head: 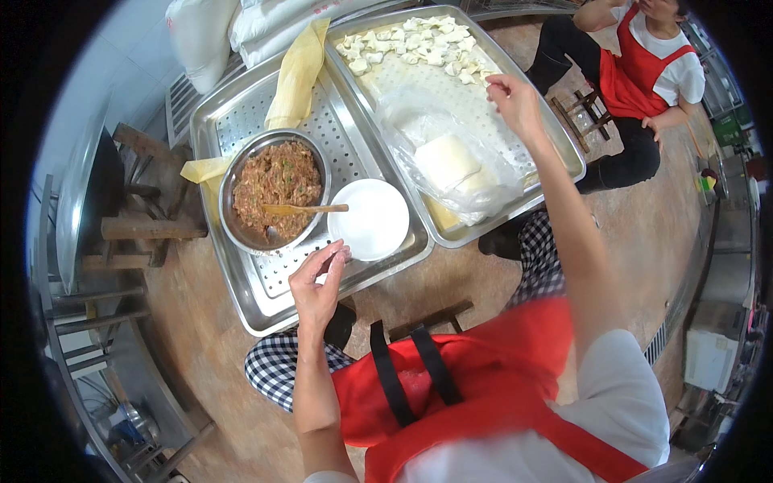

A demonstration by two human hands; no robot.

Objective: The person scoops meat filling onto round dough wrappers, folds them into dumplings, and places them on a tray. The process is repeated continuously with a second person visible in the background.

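My left hand (pixel 317 284) is just below a white round plate or lid (pixel 369 220), its fingertips bent together; whether something thin is between them cannot be told. A steel bowl (pixel 328 172) of minced filling (pixel 278 181) stands beside the plate, with a wooden spatula (pixel 308 209) lying across the filling and over the plate's edge. My right hand (pixel 513 105) hovers at the near right end of many folded dumplings (pixel 423 42) on the right steel tray (pixel 432 238). A clear plastic bag (pixel 392 121) with a stack of pale dough wrappers (pixel 450 160) rests on that tray.
Bowl and plate stand on the left perforated tray (pixel 259 329), with a yellow cloth (pixel 296 78) at its far edge. White sacks (pixel 284 27) lie beyond. A seated person in a red apron (pixel 631 72) is at the upper right. Wooden stools (pixel 151 228) stand left.
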